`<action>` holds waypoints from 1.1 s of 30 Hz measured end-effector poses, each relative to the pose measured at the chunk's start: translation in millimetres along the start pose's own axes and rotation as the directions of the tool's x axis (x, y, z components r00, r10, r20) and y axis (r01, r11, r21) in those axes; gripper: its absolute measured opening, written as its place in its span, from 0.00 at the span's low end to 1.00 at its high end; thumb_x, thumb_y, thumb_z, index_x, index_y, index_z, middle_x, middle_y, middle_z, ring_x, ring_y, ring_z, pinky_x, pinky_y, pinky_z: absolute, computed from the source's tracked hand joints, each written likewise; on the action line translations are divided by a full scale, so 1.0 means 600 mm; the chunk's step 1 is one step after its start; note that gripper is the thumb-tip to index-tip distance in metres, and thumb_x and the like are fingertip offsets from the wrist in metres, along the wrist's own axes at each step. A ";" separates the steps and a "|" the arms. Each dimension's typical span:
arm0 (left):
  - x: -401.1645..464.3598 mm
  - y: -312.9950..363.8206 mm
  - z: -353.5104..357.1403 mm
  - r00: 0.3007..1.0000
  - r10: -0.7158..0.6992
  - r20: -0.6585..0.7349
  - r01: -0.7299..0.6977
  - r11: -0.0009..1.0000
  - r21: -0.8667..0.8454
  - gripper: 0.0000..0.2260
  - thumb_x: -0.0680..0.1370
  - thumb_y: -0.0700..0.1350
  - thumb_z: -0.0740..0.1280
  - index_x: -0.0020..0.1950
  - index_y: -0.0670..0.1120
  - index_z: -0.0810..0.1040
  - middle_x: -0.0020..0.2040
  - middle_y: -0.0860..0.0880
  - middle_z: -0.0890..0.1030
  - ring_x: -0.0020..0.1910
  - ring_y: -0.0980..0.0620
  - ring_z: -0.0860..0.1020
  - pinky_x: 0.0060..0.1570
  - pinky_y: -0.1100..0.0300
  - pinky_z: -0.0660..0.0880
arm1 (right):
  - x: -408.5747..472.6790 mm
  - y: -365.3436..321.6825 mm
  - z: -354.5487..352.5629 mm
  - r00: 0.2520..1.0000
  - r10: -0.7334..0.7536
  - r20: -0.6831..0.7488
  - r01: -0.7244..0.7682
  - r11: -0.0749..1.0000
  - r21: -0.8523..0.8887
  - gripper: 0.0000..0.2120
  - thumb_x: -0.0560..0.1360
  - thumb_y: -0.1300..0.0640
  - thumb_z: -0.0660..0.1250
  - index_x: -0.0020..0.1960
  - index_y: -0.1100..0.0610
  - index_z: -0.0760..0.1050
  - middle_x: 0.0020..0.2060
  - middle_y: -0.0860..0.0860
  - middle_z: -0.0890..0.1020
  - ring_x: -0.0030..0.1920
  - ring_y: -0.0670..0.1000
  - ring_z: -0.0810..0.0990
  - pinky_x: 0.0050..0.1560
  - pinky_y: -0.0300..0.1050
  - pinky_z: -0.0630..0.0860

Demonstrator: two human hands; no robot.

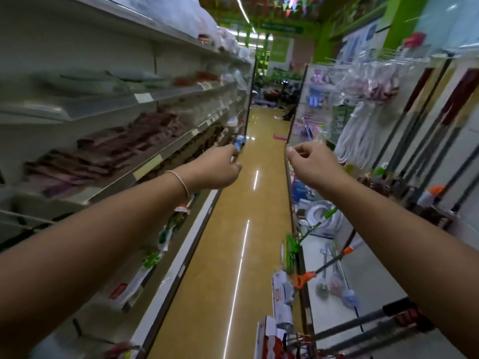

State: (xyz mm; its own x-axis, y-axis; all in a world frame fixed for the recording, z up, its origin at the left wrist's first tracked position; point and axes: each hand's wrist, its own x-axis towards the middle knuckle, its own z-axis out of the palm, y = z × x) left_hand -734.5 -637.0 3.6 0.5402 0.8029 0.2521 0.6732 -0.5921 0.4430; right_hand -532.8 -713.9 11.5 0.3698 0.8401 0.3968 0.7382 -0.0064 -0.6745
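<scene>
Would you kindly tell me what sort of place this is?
Probably a supermarket's household-goods aisle: stocked shelves with price labels on the left, long-handled mops displayed on the right, glossy floor between.

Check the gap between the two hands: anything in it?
Head view: nothing spans the gap between left hand and right hand; only the glossy aisle floor shows behind it. A small blue item shows just beyond the left hand.

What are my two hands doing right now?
Left hand: fingers curled; cannot tell whether it holds the blue item.
Right hand: fingers curled, holding nothing visible.
</scene>
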 end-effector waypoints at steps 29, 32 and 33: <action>0.746 -0.123 0.222 0.977 0.129 0.168 -0.107 0.985 -0.133 0.19 0.82 0.50 0.58 0.71 0.46 0.68 0.63 0.43 0.77 0.57 0.47 0.77 0.50 0.58 0.74 | 0.634 0.379 0.152 0.966 0.245 -0.080 -0.247 0.968 -0.028 0.07 0.80 0.50 0.63 0.47 0.50 0.78 0.42 0.47 0.81 0.45 0.48 0.79 0.50 0.49 0.76; 0.829 -0.125 0.239 0.978 0.124 0.168 -0.103 0.986 -0.127 0.19 0.81 0.51 0.59 0.72 0.46 0.68 0.63 0.43 0.77 0.57 0.47 0.77 0.52 0.57 0.75 | 0.711 0.421 0.151 0.966 0.250 -0.071 -0.252 0.967 -0.030 0.10 0.80 0.50 0.63 0.41 0.48 0.75 0.39 0.43 0.79 0.42 0.43 0.77 0.49 0.48 0.74; 0.853 -0.126 0.247 0.977 0.122 0.172 -0.102 0.987 -0.121 0.19 0.81 0.51 0.59 0.72 0.46 0.68 0.64 0.43 0.77 0.57 0.46 0.77 0.53 0.55 0.76 | 0.732 0.435 0.153 0.964 0.257 -0.075 -0.259 0.965 -0.027 0.11 0.80 0.50 0.63 0.39 0.47 0.74 0.39 0.43 0.79 0.42 0.43 0.77 0.48 0.48 0.74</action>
State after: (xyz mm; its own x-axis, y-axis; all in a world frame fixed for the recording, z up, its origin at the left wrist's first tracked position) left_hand -434.4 -191.6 -28.3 0.6974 0.7003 0.1522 0.5485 -0.6583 0.5156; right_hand -229.6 -296.9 -47.7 0.5880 0.7674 0.2557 0.6321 -0.2387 -0.7372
